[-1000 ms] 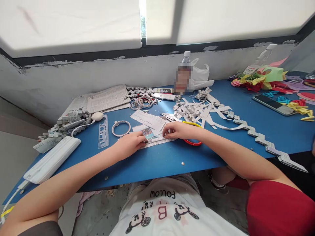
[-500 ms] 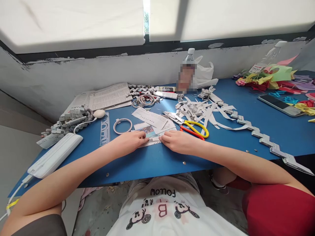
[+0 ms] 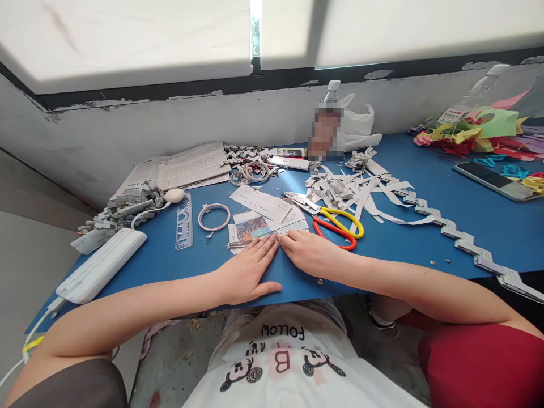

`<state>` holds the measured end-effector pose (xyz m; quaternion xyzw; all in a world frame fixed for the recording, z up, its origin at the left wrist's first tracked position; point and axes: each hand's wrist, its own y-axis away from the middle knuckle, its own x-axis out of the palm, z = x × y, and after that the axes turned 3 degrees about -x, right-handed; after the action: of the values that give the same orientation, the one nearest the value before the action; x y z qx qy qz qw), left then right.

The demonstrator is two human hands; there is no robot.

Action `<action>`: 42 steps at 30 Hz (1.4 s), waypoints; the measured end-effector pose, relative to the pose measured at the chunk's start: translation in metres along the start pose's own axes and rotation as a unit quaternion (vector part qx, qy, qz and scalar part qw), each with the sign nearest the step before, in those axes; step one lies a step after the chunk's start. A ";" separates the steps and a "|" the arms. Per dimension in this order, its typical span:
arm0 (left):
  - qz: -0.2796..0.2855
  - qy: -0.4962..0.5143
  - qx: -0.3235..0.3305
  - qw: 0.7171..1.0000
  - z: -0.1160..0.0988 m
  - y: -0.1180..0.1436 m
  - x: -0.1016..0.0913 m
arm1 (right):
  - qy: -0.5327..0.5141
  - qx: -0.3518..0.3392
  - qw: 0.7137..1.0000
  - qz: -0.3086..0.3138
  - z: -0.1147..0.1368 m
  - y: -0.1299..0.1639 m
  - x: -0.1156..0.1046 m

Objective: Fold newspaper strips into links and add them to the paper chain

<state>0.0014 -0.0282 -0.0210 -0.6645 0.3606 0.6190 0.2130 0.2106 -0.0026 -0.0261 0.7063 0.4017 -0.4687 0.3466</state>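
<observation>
My left hand [image 3: 244, 275] lies flat with its fingers stretched over the lower edge of a printed piece of newspaper [image 3: 251, 228], thumb spread aside on the table. Against the same paper's lower right edge, the fingers of my right hand [image 3: 308, 252] are closed together, pressing on it. The fingers hide part of that edge. Across the top of the sheet lies a cut paper strip [image 3: 260, 204]. Scissors [image 3: 338, 228] with one yellow and one red handle rest just beyond my right hand. A tape roll [image 3: 213, 217] and a clear ruler [image 3: 183, 221] are left of the paper.
Cut paper strips [image 3: 331, 190] are heaped behind the scissors. A folded paper chain [image 3: 465, 245] runs along the right. Folded newspapers [image 3: 191, 165], a bottle [image 3: 326, 127], a phone [image 3: 497, 181], and a white power-bank-like device [image 3: 102, 266] stand around. Coloured paper [image 3: 488, 127] lies far right.
My left hand has gone from bent fingers at the paper's edge to lying flat, lower and further right. My right hand stays at the edge. The view has shifted slightly.
</observation>
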 end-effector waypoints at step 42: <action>0.114 0.467 -0.091 0.872 0.017 -0.013 -0.047 | -0.761 0.142 0.629 -0.071 -0.029 -0.005 -0.014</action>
<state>0.0006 0.0028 0.0202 -0.8468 0.4336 0.2865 -0.1132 0.2138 0.0216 -0.0036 0.1084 -0.0277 -0.9137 0.3906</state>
